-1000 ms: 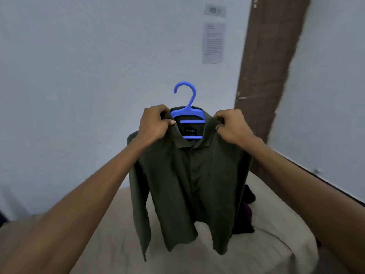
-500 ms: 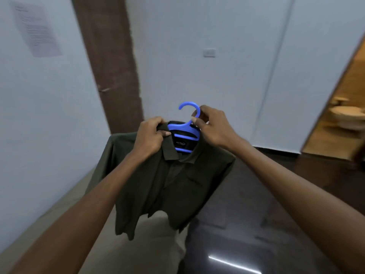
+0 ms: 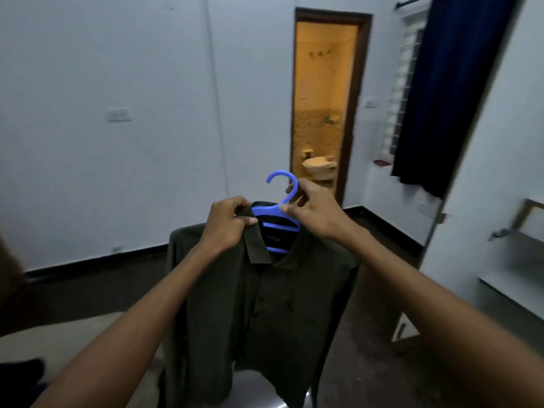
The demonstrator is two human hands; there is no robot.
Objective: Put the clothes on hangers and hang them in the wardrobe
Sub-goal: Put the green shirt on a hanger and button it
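A dark olive shirt (image 3: 265,307) hangs on a blue plastic hanger (image 3: 278,222), held up in front of me at chest height. My left hand (image 3: 228,223) pinches the shirt's left collar and shoulder. My right hand (image 3: 312,212) grips the hanger's neck just below the hook, which sticks up free. An open wardrobe (image 3: 512,254) with white shelves shows at the right edge.
A lit bathroom doorway (image 3: 323,107) with a toilet is straight ahead. A dark blue curtain (image 3: 450,92) hangs at a window on the right. A beige bed (image 3: 59,340) lies at lower left with dark cloth on it. The floor is dark and glossy.
My view has swung right, from the bed and wall to the bathroom door and wardrobe. My right hand shifted from the shirt's shoulder to the hanger's neck. The left hand keeps its hold.
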